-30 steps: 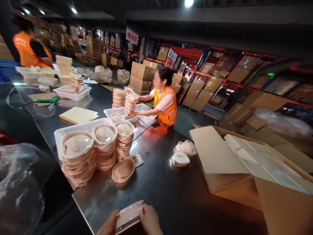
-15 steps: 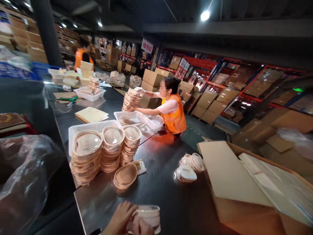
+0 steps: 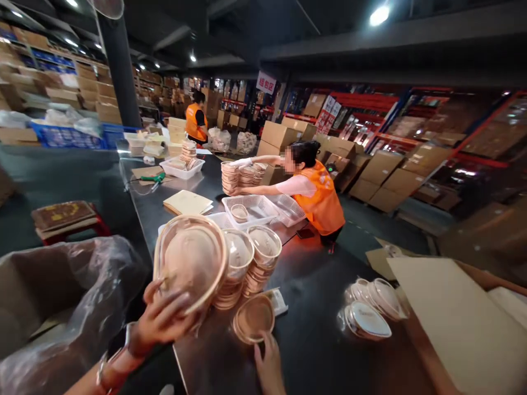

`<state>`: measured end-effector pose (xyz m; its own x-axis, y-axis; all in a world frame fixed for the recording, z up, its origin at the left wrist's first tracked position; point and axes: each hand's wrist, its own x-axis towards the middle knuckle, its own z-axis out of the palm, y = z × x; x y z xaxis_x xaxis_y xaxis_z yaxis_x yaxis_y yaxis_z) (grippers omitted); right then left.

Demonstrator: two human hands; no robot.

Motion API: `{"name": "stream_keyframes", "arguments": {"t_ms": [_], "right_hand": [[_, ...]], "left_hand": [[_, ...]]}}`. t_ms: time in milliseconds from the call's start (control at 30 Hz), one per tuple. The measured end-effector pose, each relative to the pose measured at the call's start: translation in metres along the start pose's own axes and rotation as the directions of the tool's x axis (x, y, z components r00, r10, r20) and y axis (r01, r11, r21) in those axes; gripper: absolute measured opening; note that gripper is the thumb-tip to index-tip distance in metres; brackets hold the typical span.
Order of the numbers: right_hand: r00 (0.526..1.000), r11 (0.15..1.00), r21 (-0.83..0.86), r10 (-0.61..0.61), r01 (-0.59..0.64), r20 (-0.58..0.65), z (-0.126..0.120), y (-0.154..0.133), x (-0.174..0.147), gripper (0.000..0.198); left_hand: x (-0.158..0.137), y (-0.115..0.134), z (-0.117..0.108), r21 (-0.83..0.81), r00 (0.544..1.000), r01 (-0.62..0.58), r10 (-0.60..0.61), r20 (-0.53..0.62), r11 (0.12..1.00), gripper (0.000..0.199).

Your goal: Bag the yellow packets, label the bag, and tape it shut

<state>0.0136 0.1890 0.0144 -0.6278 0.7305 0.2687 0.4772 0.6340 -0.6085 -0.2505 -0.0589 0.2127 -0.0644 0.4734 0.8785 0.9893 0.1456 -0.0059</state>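
Left hand (image 3: 162, 321) grips a tilted, round, tan, clear-lidded bamboo tray (image 3: 190, 263). Right hand (image 3: 269, 365), open, rests flat just below a single shallow woven bamboo bowl (image 3: 254, 318), nearer it.

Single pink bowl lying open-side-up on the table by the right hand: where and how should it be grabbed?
Probably by the rim of the loose bowl, from above on its near edge, by the right hand. It sits open-side-up and shallow; the stacks crowd its far side.
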Motion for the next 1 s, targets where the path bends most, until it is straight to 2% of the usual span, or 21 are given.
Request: {"name": "stream_keyframes", "arguments": {"t_ms": [33,100,167,233,333,400,500,567,667,767,833,900,967,1000], "right_hand": [[0.999,0.991,-0.128,0.046,-0.044,0.012,0.018,-0.005,0.01,0.043],[0.99,0.922,-0.369,0.14,-0.119,0.033,0.05,-0.01,0.019,0.065],[0.986,0.865,-0.486,0.162,-0.121,0.044,0.072,-0.005,0.012,0.076],[0.995,0.873,-0.481,0.099,-0.076,0.023,0.082,0.004,-0.008,0.07],[0.994,0.929,-0.368,-0.065,0.029,-0.087,0.079,0.012,-0.046,0.057],[0.973,0.951,-0.299,-0.137,0.077,-0.185,0.069,0.007,-0.067,0.046],[0.969,0.966,-0.257,-0.053,-0.011,-0.242,0.05,-0.008,-0.085,0.042],[0.973,0.961,-0.258,0.037,-0.097,-0.23,0.038,-0.015,-0.092,0.041],[0.981,0.942,-0.296,0.113,-0.156,-0.157,0.025,-0.017,-0.095,0.029],[0.977,0.918,-0.338,0.209,-0.207,-0.03,0.016,-0.017,-0.083,0.049],[0.96,0.905,-0.336,0.281,-0.26,0.016,0.01,-0.02,-0.061,0.058],[0.938,0.893,-0.318,0.345,-0.319,0.029,0.005,-0.024,-0.029,0.055],[0.904,0.867,-0.293,0.426,-0.402,0.02,-0.002,-0.026,0.011,0.05],[0.881,0.846,-0.284,0.472,-0.451,0.008,-0.004,-0.025,0.033,0.05]], "left_hand": [[0.016,-0.015,0.005,0.021,0.997,-0.08,0.08,-0.001,0.997,0.037],[0.039,-0.029,0.016,0.089,0.99,-0.133,0.128,0.061,0.987,0.024],[0.046,-0.027,0.023,0.088,0.995,-0.078,0.072,0.072,0.993,0.022],[0.043,-0.021,0.023,0.009,0.998,-0.014,0.013,0.067,1.0,0.023],[0.039,-0.021,0.015,-0.132,0.996,0.022,-0.01,0.093,0.991,0.024],[0.04,-0.029,0.01,-0.198,0.996,-0.012,0.03,0.088,0.98,0.025],[0.039,-0.044,0.008,-0.269,0.982,-0.157,0.18,0.065,0.95,0.028],[0.035,-0.052,0.011,-0.285,0.962,-0.239,0.267,0.063,0.928,0.029],[0.028,-0.059,0.017,-0.229,0.949,-0.289,0.309,0.055,0.929,0.034],[0.02,-0.058,0.022,-0.153,0.957,-0.282,0.289,0.027,0.947,0.034],[0.014,-0.048,0.023,-0.133,0.954,-0.297,0.299,-0.005,0.946,0.031],[0.005,-0.03,0.024,-0.205,0.916,-0.391,0.402,0.013,0.897,0.028],[-0.005,-0.004,0.029,-0.363,0.848,-0.468,0.525,0.074,0.806,0.027],[-0.011,0.01,0.034,-0.444,0.818,-0.468,0.565,0.109,0.764,0.029]]}}
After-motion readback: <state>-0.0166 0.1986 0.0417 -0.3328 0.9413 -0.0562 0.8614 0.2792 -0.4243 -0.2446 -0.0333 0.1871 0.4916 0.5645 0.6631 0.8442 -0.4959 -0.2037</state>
